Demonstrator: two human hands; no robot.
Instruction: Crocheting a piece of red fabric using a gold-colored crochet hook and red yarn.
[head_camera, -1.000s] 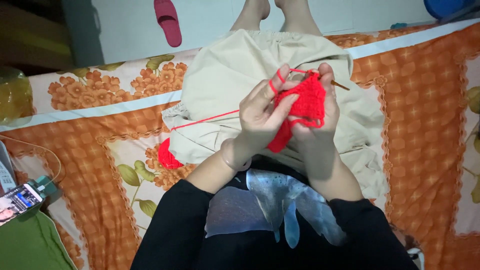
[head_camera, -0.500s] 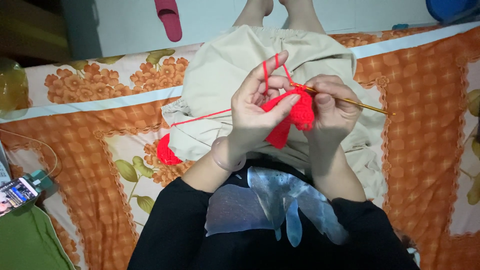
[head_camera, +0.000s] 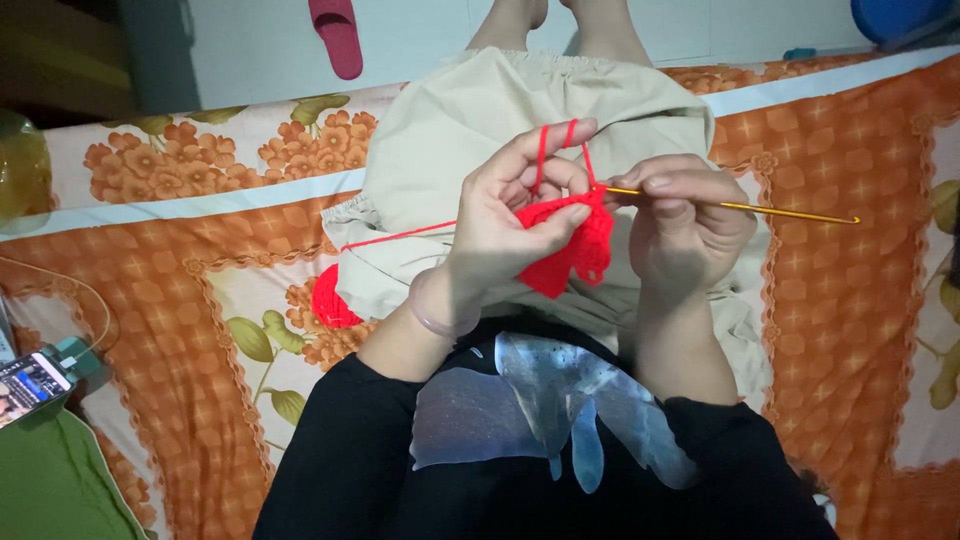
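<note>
A red yarn ball (head_camera: 335, 300) lies beside the lap, feeding a strand up over the raised forefinger of the left hand (head_camera: 510, 215), which pinches the red crochet piece (head_camera: 570, 245) to keep it taut. The right hand (head_camera: 685, 225) grips a gold hook (head_camera: 740, 207) at the piece's top edge.

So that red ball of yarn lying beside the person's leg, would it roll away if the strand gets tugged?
Probably a little. The red yarn ball looks round, so it may roll. It is likely light and soft. It lies against the beige shorts on a patterned cloth, which should slow it.
</note>
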